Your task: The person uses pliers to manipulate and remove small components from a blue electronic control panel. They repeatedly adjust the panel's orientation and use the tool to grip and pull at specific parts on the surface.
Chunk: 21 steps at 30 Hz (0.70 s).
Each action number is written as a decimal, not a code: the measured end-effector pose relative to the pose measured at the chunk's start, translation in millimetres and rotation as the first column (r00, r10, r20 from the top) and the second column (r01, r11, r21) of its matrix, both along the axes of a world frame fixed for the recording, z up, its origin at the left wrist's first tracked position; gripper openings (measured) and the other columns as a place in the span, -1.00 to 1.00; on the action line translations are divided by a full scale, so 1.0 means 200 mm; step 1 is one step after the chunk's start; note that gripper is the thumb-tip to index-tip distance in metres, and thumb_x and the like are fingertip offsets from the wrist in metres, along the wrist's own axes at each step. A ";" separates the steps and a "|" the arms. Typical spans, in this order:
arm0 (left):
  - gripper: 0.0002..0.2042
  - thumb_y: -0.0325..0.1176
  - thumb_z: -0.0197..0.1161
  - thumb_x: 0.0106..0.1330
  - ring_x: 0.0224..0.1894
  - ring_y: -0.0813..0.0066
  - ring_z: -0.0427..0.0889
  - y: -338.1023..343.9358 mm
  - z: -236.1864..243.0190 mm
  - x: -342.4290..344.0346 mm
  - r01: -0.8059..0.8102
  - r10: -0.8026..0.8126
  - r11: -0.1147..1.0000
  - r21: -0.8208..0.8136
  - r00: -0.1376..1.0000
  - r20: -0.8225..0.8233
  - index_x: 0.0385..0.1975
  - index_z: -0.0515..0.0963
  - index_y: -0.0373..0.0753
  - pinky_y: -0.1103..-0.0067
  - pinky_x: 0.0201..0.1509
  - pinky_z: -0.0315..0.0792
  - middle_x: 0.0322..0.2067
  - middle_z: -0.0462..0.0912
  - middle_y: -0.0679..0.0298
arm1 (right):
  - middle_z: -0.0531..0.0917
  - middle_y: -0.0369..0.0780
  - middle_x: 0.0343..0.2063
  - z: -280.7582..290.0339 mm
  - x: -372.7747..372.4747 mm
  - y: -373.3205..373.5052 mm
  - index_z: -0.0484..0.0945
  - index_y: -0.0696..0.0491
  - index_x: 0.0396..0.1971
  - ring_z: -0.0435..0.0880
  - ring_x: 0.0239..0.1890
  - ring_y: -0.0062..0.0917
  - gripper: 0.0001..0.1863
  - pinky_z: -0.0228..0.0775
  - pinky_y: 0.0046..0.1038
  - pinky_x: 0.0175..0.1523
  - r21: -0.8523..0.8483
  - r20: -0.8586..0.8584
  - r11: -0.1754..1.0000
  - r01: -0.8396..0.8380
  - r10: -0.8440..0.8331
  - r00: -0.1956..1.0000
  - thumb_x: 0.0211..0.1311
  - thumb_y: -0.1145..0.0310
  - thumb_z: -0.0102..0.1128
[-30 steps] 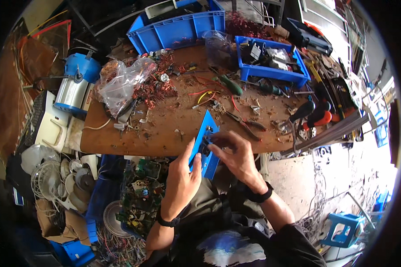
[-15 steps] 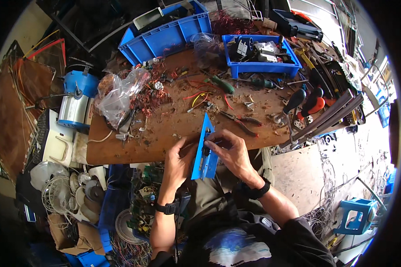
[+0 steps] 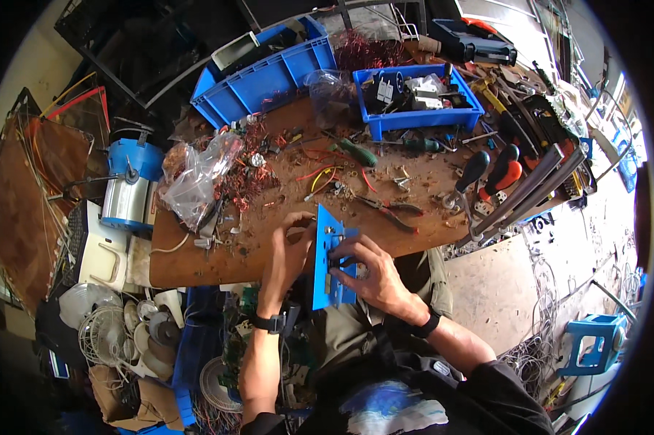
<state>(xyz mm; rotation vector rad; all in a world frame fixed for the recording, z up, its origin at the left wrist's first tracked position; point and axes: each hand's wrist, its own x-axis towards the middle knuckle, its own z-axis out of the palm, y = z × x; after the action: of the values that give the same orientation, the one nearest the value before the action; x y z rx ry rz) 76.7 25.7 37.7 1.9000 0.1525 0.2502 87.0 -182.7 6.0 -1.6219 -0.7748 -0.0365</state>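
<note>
Both hands grasp a flat blue panel [image 3: 328, 261] on edge just off the desk's [image 3: 196, 261] near rim: the left hand [image 3: 287, 254] braces its far side, while the right hand [image 3: 367, 272] pinches small fittings on its face. Beyond lie pliers [image 3: 388, 209] and a blue bin [image 3: 421, 116].

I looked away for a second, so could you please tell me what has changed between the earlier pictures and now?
Little has changed. Both hands kept hold of the flat blue plastic panel at the near edge of the wooden workbench. The left hand stayed on its left side; the right hand remained on its front, fingers shifting slightly around the small fittings there. The clutter on the bench lies as before; only the camera view shifted.
</note>
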 end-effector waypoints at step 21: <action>-0.40 -0.44 0.34 0.49 0.15 0.49 0.63 -0.27 0.19 -0.43 0.007 -0.009 1.000 0.028 0.998 0.060 0.50 0.33 -0.31 0.47 0.25 0.51 0.20 0.65 0.08 | 0.70 -0.12 -0.15 0.02 0.02 0.00 0.66 0.14 -0.08 0.80 -0.10 -0.27 -0.70 0.66 -0.29 0.01 0.032 0.025 0.999 -0.029 0.029 0.999 0.20 0.47 0.53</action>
<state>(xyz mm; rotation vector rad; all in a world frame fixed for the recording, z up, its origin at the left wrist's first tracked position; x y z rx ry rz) -9.9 -28.4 76.3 1.9180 0.1019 0.3049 90.4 -182.8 9.1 -1.5817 -0.8125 -0.0478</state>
